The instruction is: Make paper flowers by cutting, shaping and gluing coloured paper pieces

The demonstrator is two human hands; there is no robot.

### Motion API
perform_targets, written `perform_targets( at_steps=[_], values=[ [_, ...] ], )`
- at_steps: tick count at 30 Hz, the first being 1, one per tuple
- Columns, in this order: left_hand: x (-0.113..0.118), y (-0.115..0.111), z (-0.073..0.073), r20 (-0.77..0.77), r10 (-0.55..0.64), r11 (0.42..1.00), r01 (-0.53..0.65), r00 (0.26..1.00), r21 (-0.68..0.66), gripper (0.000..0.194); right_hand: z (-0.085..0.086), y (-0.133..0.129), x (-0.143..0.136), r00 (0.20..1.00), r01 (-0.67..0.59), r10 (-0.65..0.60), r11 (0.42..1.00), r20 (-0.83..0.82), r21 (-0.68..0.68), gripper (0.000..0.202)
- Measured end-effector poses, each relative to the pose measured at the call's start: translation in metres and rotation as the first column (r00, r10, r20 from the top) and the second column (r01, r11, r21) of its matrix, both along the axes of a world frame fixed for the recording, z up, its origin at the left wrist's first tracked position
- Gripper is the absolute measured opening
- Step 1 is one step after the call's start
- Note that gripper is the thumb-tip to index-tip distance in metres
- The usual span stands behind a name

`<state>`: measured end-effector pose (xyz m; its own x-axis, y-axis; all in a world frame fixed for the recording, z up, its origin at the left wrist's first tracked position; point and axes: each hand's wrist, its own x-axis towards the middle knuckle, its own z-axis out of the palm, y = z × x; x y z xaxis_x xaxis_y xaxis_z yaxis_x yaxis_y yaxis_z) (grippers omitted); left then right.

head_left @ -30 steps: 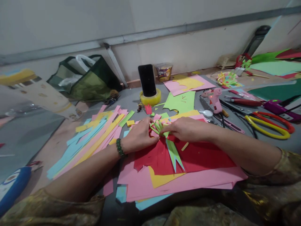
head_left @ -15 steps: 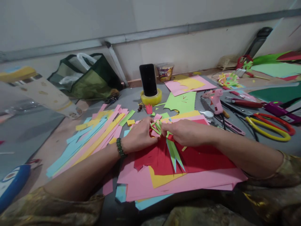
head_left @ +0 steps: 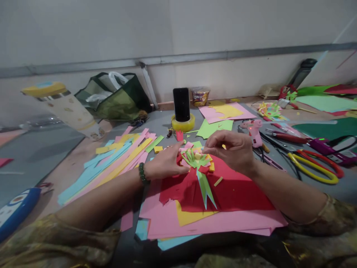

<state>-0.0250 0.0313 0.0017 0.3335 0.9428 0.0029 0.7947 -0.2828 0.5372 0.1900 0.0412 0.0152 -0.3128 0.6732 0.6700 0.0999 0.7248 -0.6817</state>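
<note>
A paper flower [head_left: 195,160] with green fringed petals, pink and yellow paper around them and two pointed green tails lies on a sheet of red paper [head_left: 237,190]. My left hand [head_left: 164,163], a green bead bracelet at its wrist, curves round the flower's left side, thumb below and fingers above, holding it. Just right of and above the flower, my right hand [head_left: 232,150] is raised with thumb and forefinger pinched together. Whatever might be between those fingertips is too small to make out. Under the red sheet are pink paper [head_left: 212,225] and other coloured sheets.
Paper strips [head_left: 111,163] lie left. A phone [head_left: 181,104] stands in a yellow tape roll [head_left: 184,123] at the back. On the right are a pink glue gun [head_left: 253,130], scissors [head_left: 312,168] and another paper flower [head_left: 269,110]. A tumbler [head_left: 64,109] and bag [head_left: 117,98] stand left.
My right hand has let go of the green petals and lifted up and to the right. The petals now show fanned out. My left hand stays at the flower, its fingers wider apart.
</note>
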Motion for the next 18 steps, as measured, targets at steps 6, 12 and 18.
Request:
perform_targets(
  at_steps=[6, 12, 18],
  values=[
    [-0.018, 0.003, 0.032, 0.150, 0.067, 0.996, -0.076, 0.986, 0.057, 0.076, 0.004, 0.003, -0.001, 0.988, 0.091, -0.097, 0.995, -0.124, -0.052, 0.028],
    [-0.023, -0.004, 0.043, 0.645, 0.099, 0.906, -0.337, 0.758, 0.257, 0.036, 0.005, 0.015, 0.000, 0.966, 0.143, -0.153, 0.988, -0.208, -0.061, 0.034],
    [-0.029, -0.009, 0.052, 0.832, -0.137, 0.854, -0.362, 0.538, 0.375, 0.021, 0.002, 0.027, 0.003, 0.955, 0.134, -0.138, 0.990, -0.262, -0.031, 0.040]
  ],
)
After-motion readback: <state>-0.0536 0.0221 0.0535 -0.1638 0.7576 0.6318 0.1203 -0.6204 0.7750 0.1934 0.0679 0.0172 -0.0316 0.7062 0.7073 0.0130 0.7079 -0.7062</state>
